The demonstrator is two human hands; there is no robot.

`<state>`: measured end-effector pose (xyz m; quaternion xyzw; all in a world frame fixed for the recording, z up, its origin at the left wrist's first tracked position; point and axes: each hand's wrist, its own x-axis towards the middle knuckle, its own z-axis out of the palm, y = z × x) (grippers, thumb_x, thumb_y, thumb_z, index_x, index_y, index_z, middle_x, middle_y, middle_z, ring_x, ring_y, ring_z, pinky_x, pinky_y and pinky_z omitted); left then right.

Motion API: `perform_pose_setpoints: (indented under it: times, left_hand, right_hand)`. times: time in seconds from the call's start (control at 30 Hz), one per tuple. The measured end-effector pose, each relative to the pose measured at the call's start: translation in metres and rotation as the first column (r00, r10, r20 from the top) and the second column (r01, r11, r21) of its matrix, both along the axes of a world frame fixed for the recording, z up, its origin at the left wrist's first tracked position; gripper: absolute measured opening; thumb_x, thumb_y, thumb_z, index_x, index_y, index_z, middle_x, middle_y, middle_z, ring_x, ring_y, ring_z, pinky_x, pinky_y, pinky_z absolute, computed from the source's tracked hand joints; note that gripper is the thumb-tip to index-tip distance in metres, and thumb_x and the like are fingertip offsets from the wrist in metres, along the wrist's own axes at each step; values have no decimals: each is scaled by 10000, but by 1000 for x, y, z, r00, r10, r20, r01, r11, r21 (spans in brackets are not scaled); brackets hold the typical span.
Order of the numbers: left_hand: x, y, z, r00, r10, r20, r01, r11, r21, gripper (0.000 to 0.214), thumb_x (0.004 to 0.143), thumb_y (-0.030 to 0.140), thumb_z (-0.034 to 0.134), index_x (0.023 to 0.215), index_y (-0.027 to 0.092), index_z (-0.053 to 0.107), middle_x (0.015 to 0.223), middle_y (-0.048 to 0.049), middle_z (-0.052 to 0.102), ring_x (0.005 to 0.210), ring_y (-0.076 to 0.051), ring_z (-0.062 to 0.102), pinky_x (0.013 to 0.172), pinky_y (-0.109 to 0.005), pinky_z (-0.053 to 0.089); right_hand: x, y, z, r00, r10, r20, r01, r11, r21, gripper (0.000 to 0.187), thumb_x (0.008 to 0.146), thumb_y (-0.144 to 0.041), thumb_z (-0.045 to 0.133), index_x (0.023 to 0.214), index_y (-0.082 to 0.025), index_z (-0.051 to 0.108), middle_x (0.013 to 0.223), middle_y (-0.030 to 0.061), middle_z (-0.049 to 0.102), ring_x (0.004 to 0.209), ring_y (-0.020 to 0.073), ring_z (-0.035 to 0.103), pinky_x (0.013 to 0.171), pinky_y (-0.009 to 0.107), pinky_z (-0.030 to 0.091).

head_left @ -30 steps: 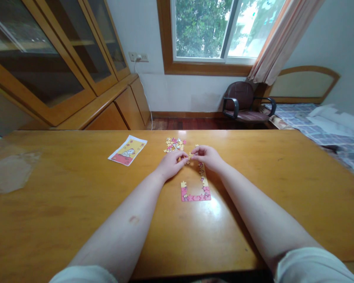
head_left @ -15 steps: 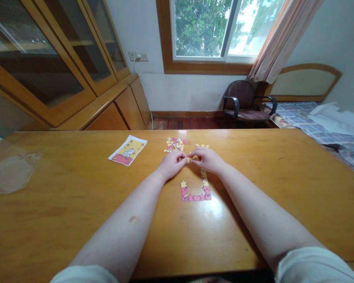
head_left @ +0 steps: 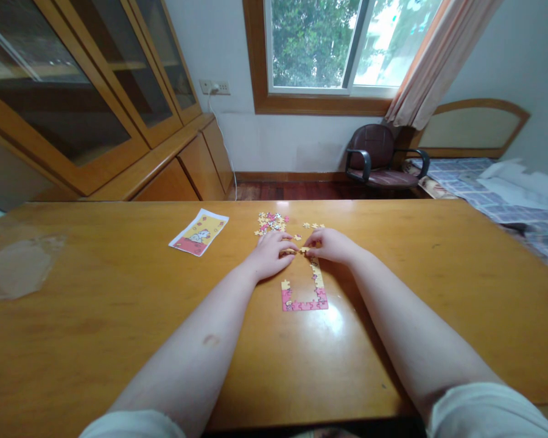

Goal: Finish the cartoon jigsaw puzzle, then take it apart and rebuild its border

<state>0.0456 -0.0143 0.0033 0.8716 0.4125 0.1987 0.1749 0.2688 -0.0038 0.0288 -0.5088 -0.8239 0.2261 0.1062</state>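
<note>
A part-built jigsaw frame, pink along the bottom and yellow up the sides, lies on the wooden table. My left hand rests at the frame's upper left, fingers pinched on a small yellow puzzle piece. My right hand sits at the upper right corner, fingertips pressed on a yellow piece at the top of the right edge. The two hands nearly meet. A heap of loose pieces lies just beyond them.
A picture card showing the puzzle image lies to the left. A few stray pieces sit beside the heap. A clear plastic bag is at the far left. Cabinets, a chair and a bed stand beyond the table.
Both hands have come down onto the table at the top of the frame, and the right hand has slid slightly right. The pieces they held in the air now lie against the frame's top.
</note>
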Motion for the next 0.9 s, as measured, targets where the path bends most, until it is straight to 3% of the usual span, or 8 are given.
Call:
perform_pose_setpoints:
  times: [0.17,0.4,0.6,0.9]
  left_hand:
    - [2,-2,0,998,-13,-55,12,1000,-23,256,845,303,596,1070,282,716,1342,-67,537,1295,-287,406,1119,-501,292]
    - [-1,-3,-2,993,-67,-93,61,996,-65,336,841,361,616,1169,340,681,1447,-44,461,1355,-318,335,1143,-561,227]
    - [1,-4,1,991,-79,-110,67,992,-109,396,805,347,657,1201,348,664,1488,-35,424,1387,-342,301,1156,-595,169]
    - [2,-5,4,990,-40,-134,27,995,-94,412,825,345,625,1231,281,650,1468,-79,446,1387,-343,302,1162,-579,185]
  right_hand:
    - [0,1,-2,1000,-7,15,8,1000,-9,199,756,-297,731,921,-190,760,928,64,707,844,185,628,779,265,462]
    - [8,6,-7,989,-138,-43,139,990,-1,160,778,-245,694,918,-196,755,894,55,715,802,172,625,739,260,459]
    - [11,6,-11,990,-131,-42,129,991,-42,116,775,-263,695,852,-201,755,826,31,719,709,150,606,669,249,447]
    - [10,8,-14,992,-118,-44,117,993,-25,94,765,-261,713,818,-190,746,836,38,727,754,157,621,686,245,441]
